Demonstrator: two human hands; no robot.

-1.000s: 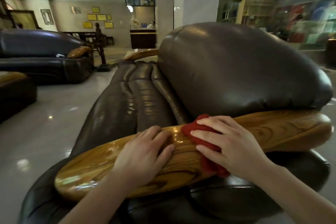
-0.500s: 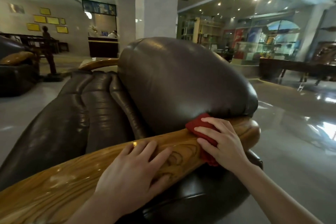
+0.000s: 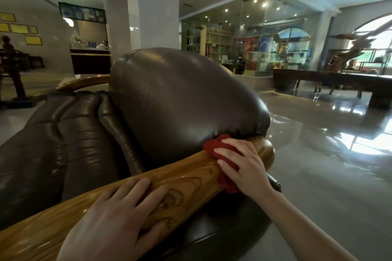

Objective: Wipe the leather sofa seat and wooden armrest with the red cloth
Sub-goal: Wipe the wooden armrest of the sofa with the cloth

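Note:
A glossy wooden armrest [image 3: 191,178] runs from the lower left up to its rounded end at the right. My right hand [image 3: 244,163] presses the red cloth [image 3: 214,148] onto the armrest close to that end, right under the brown leather backrest cushion [image 3: 182,99]. The cloth drapes over the near side of the wood. My left hand [image 3: 118,218] lies flat on the armrest lower down, fingers spread, holding nothing. The dark leather seat [image 3: 70,137] stretches away on the left.
The sofa's far wooden armrest [image 3: 84,82] shows behind the seat. Shiny tiled floor [image 3: 318,154] lies to the right, with a long dark wooden table [image 3: 331,80] beyond it. A white pillar [image 3: 154,6] and a reception counter [image 3: 91,62] stand at the back.
My right hand has slid the red cloth further along the armrest towards its rounded end. The view has swung to the right, and my left hand stays flat on the wood.

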